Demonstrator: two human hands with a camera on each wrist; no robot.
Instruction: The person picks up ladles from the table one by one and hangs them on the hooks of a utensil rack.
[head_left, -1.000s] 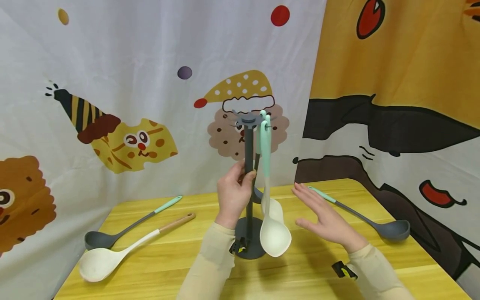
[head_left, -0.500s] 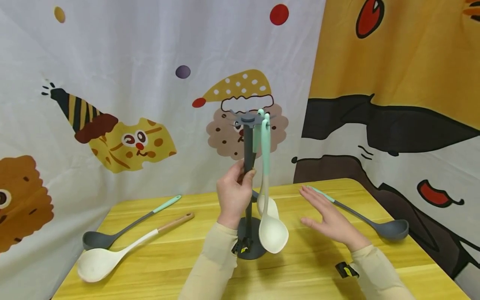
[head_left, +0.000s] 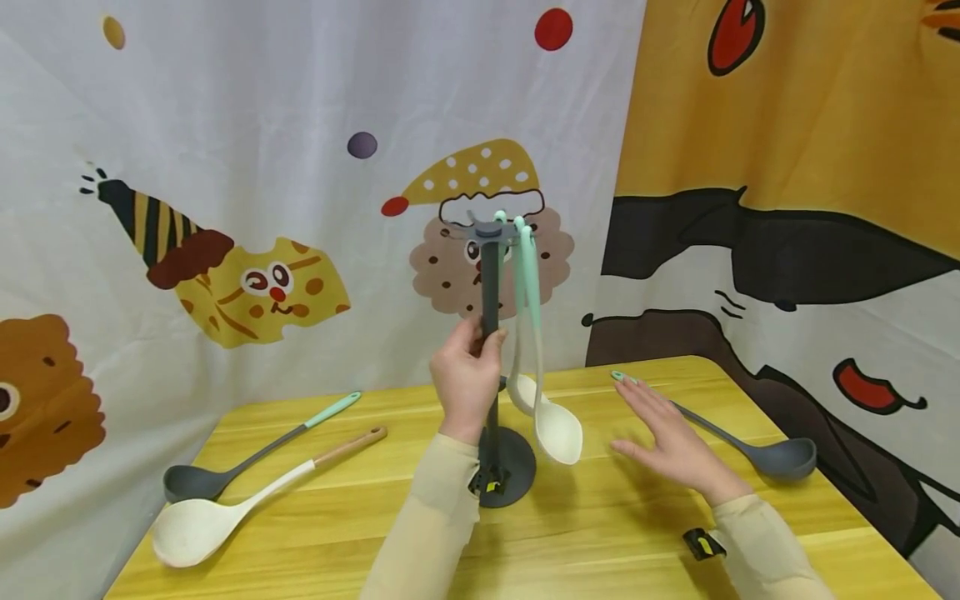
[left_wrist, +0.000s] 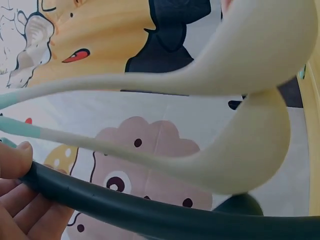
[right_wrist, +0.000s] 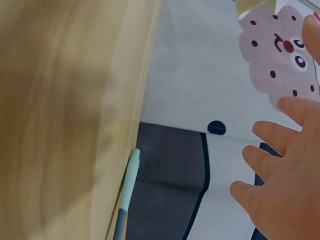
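Note:
In the head view, my left hand (head_left: 467,383) grips the pole (head_left: 491,279) of a dark grey utensil stand with a round base (head_left: 519,468). From the hooks on the stand's right side hang two white ladles with mint handles, the nearer white ladle (head_left: 559,433) partly covering the farther white ladle (head_left: 523,392). A third mint handle shows behind the pole; in the left wrist view its dark bowl (left_wrist: 240,206) peeks out. Apart from the stand, my right hand (head_left: 675,442) hovers with straight, spread fingers, overlapping the mint handle of a grey ladle (head_left: 783,458).
On the left of the wooden table (head_left: 315,542) lie another grey ladle (head_left: 193,483) with a mint handle and a white ladle (head_left: 191,533) with a wood-coloured handle. A printed curtain (head_left: 285,100) hangs close behind the table's back edge.
The stand has turned, carrying the hanging ladles round toward the back; the nearer white bowl sits higher and a third handle top shows. My right hand has drifted slightly right, away from the stand.

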